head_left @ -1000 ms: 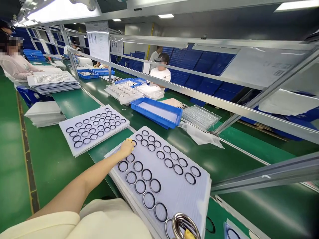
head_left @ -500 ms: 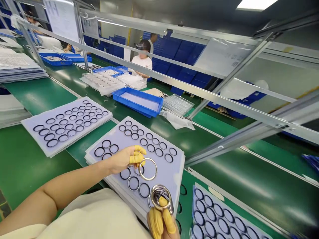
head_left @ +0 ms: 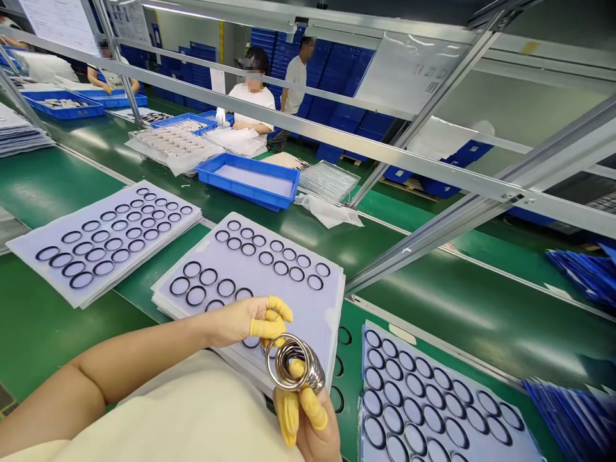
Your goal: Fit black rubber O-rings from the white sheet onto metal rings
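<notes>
My left hand (head_left: 253,322), with yellow finger cots, pinches a shiny metal ring (head_left: 268,367) by its upper edge. That ring overlaps the front of a stack of metal rings (head_left: 314,371); whether they touch I cannot tell. My right hand (head_left: 312,417), also in yellow finger cots, is closed round the stack, one finger inside the rings. Beneath both hands lies a pile of pale sheets (head_left: 308,308) with dark-edged rings (head_left: 226,288) laid out in groups. My left forearm and hand hide some of these.
Another ring-covered sheet stack (head_left: 108,240) lies left, and a ring-covered sheet (head_left: 423,391) lies right. A blue tray (head_left: 248,179) stands beyond, behind a metal frame rail (head_left: 289,122). A co-worker (head_left: 253,96) sits across the green bench (head_left: 414,276). Blue folded pieces (head_left: 572,410) are at right.
My left hand has brought its single ring down and right, from apart to overlapping the stack's front. My right hand has shifted slightly left. The camera view has turned a little.
</notes>
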The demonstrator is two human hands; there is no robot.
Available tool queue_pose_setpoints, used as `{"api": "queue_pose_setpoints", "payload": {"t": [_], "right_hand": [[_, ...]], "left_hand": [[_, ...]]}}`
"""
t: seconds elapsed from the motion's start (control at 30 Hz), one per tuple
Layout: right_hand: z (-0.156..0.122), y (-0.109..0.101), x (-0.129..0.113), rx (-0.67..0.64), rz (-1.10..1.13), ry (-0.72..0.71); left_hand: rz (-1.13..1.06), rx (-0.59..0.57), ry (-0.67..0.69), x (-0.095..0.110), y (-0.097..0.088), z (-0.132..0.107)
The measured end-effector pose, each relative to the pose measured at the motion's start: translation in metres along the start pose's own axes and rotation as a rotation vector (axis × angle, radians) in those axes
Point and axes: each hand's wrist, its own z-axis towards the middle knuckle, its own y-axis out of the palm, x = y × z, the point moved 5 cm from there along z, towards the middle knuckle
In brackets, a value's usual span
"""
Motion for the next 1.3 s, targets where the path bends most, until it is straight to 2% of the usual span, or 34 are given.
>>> {"api": "queue_pose_setpoints", "payload": {"t": [0.17, 0.23, 0.33, 0.43, 0.53, 0.6, 0.73, 0.93, 1.13, 1.3], "right_hand": [[-0.002, 0.018, -0.003, -0.072, -0.027, 0.086], [-0.003, 0.02, -0.006, -0.083, -0.074, 0.081], [-0.001, 0.022, -0.007, -0.149, -0.136, 0.072], [0.001, 0.033, -0.007, -0.311, -0.19, 0.11], [0.0, 0.046, -0.009, -0.418, -0.285, 0.161], [-0.001, 0.051, -0.013, -0.396, -0.344, 0.173], [-0.005, 0.052, -0.018, -0.317, -0.382, 0.165], [-0.007, 0.051, -0.017, -0.333, -0.344, 0.163], [-0.008, 0.056, -0.021, -0.435, -0.33, 0.077], [-0.008, 0.057, -0.016, -0.391, -0.206, 0.077]], "left_hand": [[0.085, 0.009, -0.012, -0.008, 0.001, 0.003], [0.179, 0.049, 0.048, -0.005, 0.002, 0.0], [0.473, 0.072, 0.209, 0.007, 0.005, -0.007], [0.665, -0.095, 0.235, 0.013, 0.015, -0.01], [0.631, -0.291, 0.189, 0.016, 0.027, -0.009], [0.652, -0.286, 0.235, 0.023, 0.031, -0.008], [0.768, -0.152, 0.364, 0.039, 0.033, -0.009], [0.805, -0.193, 0.399, 0.041, 0.035, -0.008], [0.766, -0.209, 0.287, 0.034, 0.039, -0.007], [0.929, -0.189, 0.413, 0.039, 0.048, -0.007]]}}
